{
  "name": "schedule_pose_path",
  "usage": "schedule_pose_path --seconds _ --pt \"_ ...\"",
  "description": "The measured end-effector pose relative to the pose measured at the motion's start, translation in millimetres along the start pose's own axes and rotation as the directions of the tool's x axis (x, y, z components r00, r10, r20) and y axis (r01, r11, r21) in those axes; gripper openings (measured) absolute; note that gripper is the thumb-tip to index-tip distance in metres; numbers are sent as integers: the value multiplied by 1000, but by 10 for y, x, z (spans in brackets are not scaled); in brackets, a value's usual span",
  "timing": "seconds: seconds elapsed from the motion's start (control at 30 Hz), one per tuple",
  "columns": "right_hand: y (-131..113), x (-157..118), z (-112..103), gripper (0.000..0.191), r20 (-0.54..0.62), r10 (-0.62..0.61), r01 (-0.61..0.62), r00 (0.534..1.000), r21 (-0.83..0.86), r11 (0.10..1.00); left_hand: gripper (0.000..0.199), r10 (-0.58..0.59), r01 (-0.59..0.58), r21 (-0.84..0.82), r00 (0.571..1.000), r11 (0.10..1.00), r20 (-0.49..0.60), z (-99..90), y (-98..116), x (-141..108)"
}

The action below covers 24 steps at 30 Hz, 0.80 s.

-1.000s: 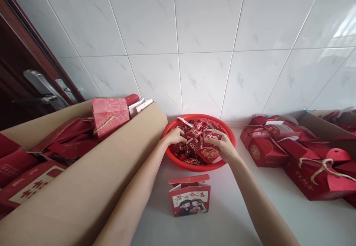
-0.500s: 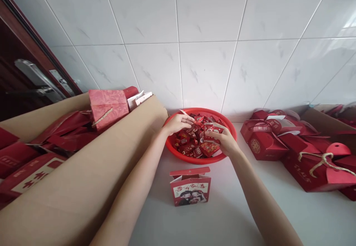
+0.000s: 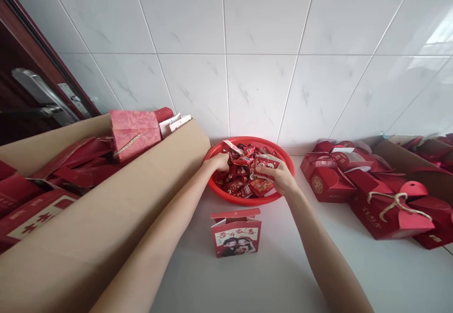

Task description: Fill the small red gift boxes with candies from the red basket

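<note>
A round red plastic basket (image 3: pixel 250 202) stands against the wall, full of red-wrapped sweets (image 3: pixel 244 170). Inside its left side is my left hand (image 3: pixel 220 162), fingers curled down among the wrappers; what they hold, if anything, is hidden. At the basket's right side my right hand (image 3: pixel 280 176) is closed on a red packet (image 3: pixel 267 163) with a light patterned edge. In front of the basket a small red box (image 3: pixel 236 237) with a cartoon couple stands upright, its top flaps parted.
On the left, a large cardboard box (image 3: pixel 106 200) holds red gift boxes and a pink one (image 3: pixel 136 134). Red gift boxes (image 3: pixel 332 183) with some rope handles cluster on the right, beside another cardboard box (image 3: pixel 396 155). A tiled wall (image 3: pixel 262 91) rises behind.
My left hand has moved down and left into the sweets, its fingers now curled. My right hand still holds the packet. The whole view has shifted slightly.
</note>
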State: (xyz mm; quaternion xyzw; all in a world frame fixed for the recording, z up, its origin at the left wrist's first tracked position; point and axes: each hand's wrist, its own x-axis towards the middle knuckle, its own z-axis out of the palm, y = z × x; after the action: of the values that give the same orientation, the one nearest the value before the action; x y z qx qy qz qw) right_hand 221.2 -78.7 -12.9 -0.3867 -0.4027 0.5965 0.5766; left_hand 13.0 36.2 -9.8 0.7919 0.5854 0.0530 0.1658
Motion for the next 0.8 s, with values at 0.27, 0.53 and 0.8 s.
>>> schedule_pose_path --seconds 0.27,0.53,0.8 --pt "22 17 -25 38 39 -29 28 999 40 999 9 5 19 -315 997 949 75 25 48 -112" --pt "39 23 -32 32 5 -15 15 1000 34 999 25 -22 -7 -874 1000 486 -20 31 54 -380" --pt "-3 -7 -8 37 23 -1 0 1000 45 999 33 176 -309 -760 951 572 -254 158 245 -368"
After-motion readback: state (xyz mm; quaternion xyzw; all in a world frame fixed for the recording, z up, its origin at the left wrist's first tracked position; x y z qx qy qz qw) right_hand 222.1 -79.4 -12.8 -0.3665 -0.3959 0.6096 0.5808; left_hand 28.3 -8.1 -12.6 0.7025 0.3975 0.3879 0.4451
